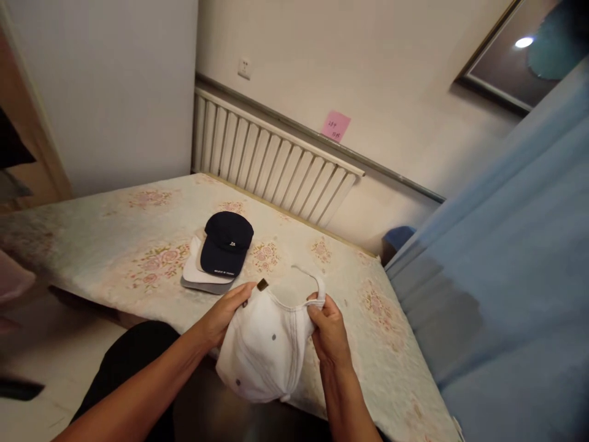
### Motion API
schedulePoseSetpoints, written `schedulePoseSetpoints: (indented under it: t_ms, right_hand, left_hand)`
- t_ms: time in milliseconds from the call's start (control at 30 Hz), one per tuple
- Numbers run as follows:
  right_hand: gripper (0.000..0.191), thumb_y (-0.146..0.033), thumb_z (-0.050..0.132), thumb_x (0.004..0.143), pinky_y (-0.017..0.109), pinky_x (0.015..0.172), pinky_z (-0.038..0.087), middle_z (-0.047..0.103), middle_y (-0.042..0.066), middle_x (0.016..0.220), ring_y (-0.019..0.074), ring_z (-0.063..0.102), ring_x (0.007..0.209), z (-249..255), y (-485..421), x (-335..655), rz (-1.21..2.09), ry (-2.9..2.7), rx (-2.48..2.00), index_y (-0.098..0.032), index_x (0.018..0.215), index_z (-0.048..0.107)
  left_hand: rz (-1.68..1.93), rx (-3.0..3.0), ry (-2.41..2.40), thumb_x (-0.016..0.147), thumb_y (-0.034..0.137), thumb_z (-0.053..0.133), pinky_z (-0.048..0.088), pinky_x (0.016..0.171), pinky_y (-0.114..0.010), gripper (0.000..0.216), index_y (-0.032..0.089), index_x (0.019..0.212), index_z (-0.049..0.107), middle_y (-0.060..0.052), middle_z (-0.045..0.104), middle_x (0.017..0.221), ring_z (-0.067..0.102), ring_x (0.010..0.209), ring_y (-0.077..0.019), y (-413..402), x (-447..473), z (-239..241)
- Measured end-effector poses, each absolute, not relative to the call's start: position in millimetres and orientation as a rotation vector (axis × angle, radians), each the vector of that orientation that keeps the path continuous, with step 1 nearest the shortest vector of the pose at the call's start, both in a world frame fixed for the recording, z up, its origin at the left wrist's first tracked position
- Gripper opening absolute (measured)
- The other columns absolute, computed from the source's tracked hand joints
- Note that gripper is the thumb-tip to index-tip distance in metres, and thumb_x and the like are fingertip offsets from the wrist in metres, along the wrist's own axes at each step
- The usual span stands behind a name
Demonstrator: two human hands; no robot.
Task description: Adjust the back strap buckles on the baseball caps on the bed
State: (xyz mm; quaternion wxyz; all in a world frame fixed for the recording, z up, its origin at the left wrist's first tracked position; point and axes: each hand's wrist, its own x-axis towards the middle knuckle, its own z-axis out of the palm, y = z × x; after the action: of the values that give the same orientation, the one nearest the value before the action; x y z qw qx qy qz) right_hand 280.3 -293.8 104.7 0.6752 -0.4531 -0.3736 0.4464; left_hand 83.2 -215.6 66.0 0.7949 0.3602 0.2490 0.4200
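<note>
A white cap (264, 350) is held up over the near edge of the bed (101, 221), its crown toward the person and its back opening facing away. The left hand (227, 313) is clamped on the rim just beside the metal buckle (262, 284); the right hand (329, 325) pinches the opposite rim at the base of the strap (321, 283), whose free end curls loose, apart from the buckle.

The cap looks light and made of soft cloth, so the crown likely folds and creases under little pressure, as its wrinkles suggest. It should be neither slippery nor fragile. The stitched rim on either side of the opening seems the firmest place to grip; the thin strap probably bends freely and is best pinched near its tip. A navy cap (227, 242) lies on other caps on the bed.
</note>
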Motion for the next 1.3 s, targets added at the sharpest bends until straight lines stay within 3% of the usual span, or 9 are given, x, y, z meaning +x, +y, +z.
schedulePoseSetpoints:
  t_ms: [200,300,367,467,567,767,900,1100,1300]
  right_hand:
    - [0.018,-0.025,0.074,0.065,0.019,0.056,0.036,0.055,-0.004,0.065,0.0084,0.046,0.057,119,-260,256,1.073,-0.851,-0.948,-0.018,0.076,0.062]
    - [0.02,-0.026,0.075,0.064,0.019,0.055,0.036,0.056,-0.004,0.063,0.0085,0.047,0.056,123,-244,249,1.111,-0.844,-0.932,-0.018,0.076,0.062]
    - [0.021,-0.027,0.076,0.063,0.019,0.053,0.036,0.056,-0.004,0.062,0.0081,0.046,0.053,125,-236,243,1.138,-0.842,-0.938,-0.018,0.076,0.062]
    - [0.022,-0.027,0.077,0.061,0.019,0.051,0.036,0.056,-0.005,0.059,0.0076,0.046,0.051,130,-226,235,1.185,-0.858,-0.936,-0.018,0.074,0.062]
    - [0.022,-0.027,0.077,0.062,0.02,0.051,0.04,0.059,-0.004,0.061,0.0085,0.05,0.051,143,-219,233,1.169,-0.88,-0.922,-0.019,0.077,0.063]
    - [0.037,-0.031,0.075,0.068,0.026,0.066,0.052,0.071,0.003,0.088,0.0151,0.065,0.073,160,-192,274,0.84,-0.78,-0.965,-0.02,0.101,0.062]
    - [0.039,-0.033,0.079,0.06,0.025,0.057,0.052,0.071,0.002,0.076,0.0126,0.065,0.058,112,-172,306,0.821,-0.665,-1.102,-0.017,0.091,0.061]
    - [0.038,-0.037,0.077,0.053,0.019,0.041,0.042,0.067,0.001,0.058,0.0096,0.056,0.042,-13,-182,321,1.065,-0.559,-1.429,-0.016,0.079,0.059]
    - [0.029,-0.032,0.073,0.051,0.02,0.04,0.041,0.062,-0.001,0.053,0.0104,0.055,0.04,-72,-225,319,0.999,-0.522,-1.505,-0.015,0.069,0.058]
  left_hand:
    - [0.787,0.893,0.342,0.066,0.074,0.059,0.042,0.095,-0.044,0.072,0.021,0.113,0.067,-0.014,0.067,0.117,0.057,0.111,-0.0337,-222,25,13]
    - [0.721,1.024,0.367,0.062,0.066,0.068,0.036,0.103,-0.046,0.065,0.027,0.114,0.067,-0.009,0.065,0.122,0.052,0.119,-0.0346,-229,4,-11]
    - [0.647,1.139,0.448,0.053,0.044,0.08,0.034,0.105,-0.047,0.065,0.032,0.115,0.066,-0.004,0.067,0.12,0.052,0.121,-0.0348,-234,3,-22]
    - [0.656,1.237,0.661,0.06,0.025,0.073,0.04,0.1,-0.046,0.049,0.035,0.109,0.069,0.0,0.072,0.107,0.055,0.117,-0.033,-237,16,-27]
    - [0.706,1.218,0.722,0.069,0.026,0.065,0.047,0.09,-0.042,0.034,0.035,0.102,0.072,0.0,0.073,0.1,0.059,0.11,-0.0314,-227,28,-11]
    - [1.055,1.372,0.766,0.064,0.023,0.073,0.046,0.092,-0.035,0.038,0.02,0.102,0.067,-0.005,0.072,0.101,0.061,0.103,-0.0271,-137,12,73]
    - [1.223,1.365,0.751,0.072,0.032,0.066,0.049,0.08,-0.029,0.049,0.018,0.118,0.056,-0.006,0.07,0.103,0.063,0.093,-0.0221,-52,3,93]
    - [1.044,1.234,1.457,0.07,0.026,0.06,0.05,0.065,-0.031,0.052,0.008,0.118,0.056,-0.014,0.071,0.094,0.066,0.079,-0.0246,14,-2,34]
    - [1.036,1.283,1.786,0.073,0.033,0.059,0.046,0.084,-0.044,0.053,0.007,0.118,0.057,-0.023,0.063,0.115,0.059,0.106,-0.038,16,-5,24]
